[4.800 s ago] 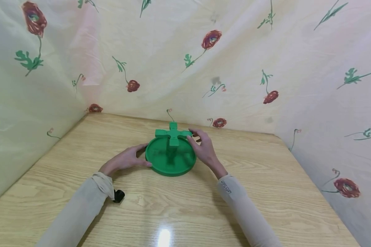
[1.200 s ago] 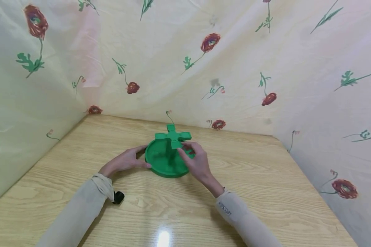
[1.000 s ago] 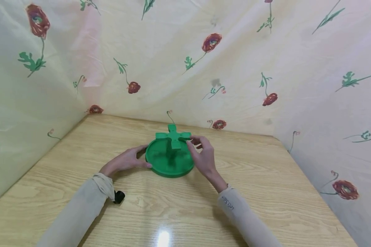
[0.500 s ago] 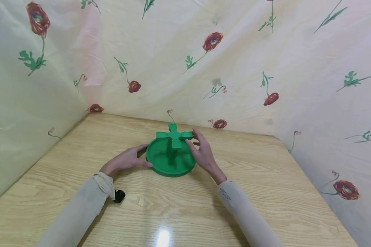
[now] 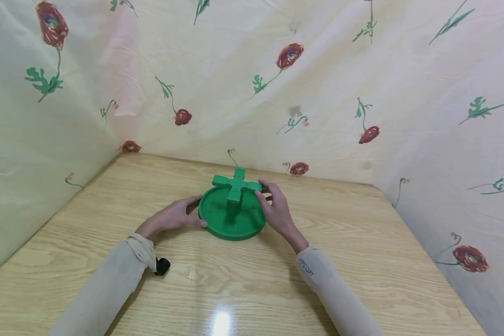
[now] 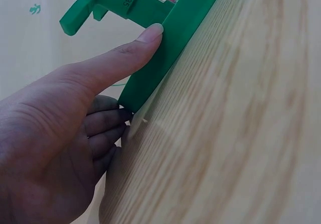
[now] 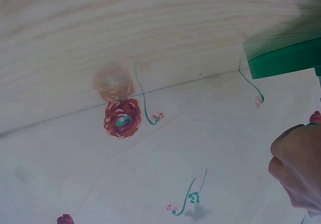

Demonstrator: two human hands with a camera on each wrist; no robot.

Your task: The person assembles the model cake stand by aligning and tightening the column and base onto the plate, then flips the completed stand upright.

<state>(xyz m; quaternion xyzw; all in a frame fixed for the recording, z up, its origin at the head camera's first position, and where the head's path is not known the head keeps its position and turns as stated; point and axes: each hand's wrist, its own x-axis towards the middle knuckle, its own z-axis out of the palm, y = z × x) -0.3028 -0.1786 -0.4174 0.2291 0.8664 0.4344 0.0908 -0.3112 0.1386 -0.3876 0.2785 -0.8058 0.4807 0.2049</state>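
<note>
A round green base (image 5: 216, 221) with a raised rim lies on the table, and a post rises from it carrying a green four-armed cross (image 5: 237, 184). My left hand (image 5: 174, 218) holds the base's left edge. In the left wrist view, the thumb presses the base's side wall (image 6: 173, 35) and the fingers are bent around its lower edge; "35" is marked on the green upper part (image 6: 123, 0). My right hand (image 5: 278, 212) pinches the cross's right arm between thumb and fingers. The right wrist view catches only part of that hand (image 7: 298, 163), with its fingertips outside the frame.
The wood-grain table (image 5: 340, 261) runs back to a flower-printed sheet (image 5: 319, 84) that hangs behind and at both sides. A small black object (image 5: 163, 266) sits beside my left sleeve cuff.
My right hand has gone from the cross's front arm to its right arm. The cross has since turned a little clockwise, seen from above. The left hand and base stay put.
</note>
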